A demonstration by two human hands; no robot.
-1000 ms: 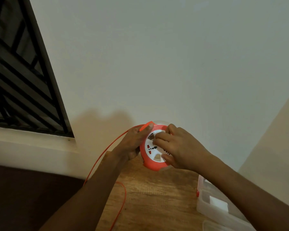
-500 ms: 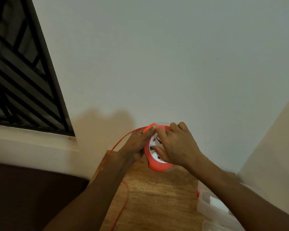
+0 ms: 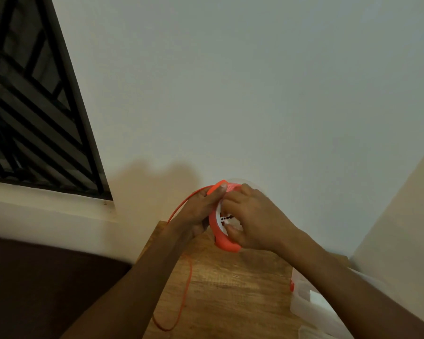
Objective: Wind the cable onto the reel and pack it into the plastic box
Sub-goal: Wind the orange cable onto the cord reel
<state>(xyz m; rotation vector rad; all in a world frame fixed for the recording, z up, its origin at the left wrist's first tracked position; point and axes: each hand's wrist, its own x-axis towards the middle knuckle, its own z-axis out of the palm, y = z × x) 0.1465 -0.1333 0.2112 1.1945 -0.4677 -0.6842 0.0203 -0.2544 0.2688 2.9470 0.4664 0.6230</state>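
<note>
Pale plaster wall (image 3: 255, 94) fills most of the head view, barred dark window (image 3: 30, 106) at upper left, brown wooden tabletop (image 3: 230, 289) below.

Round orange plastic cable reel with a white socket face (image 3: 224, 242) held on edge above the tabletop. Left hand (image 3: 197, 211) grips its rim from behind, thumb on top. Right hand (image 3: 252, 221) has fingers curled over the socket face, gripping it.

Thin orange cable (image 3: 186, 289) leaves the reel top, arcs left, loops slack over the table.

Clear plastic box (image 3: 304, 304) at lower right, near, apart from the reel.

Step, by my reading: winding, unfinished. Next: turn the reel face while the left hand feeds the slack evenly.
</note>
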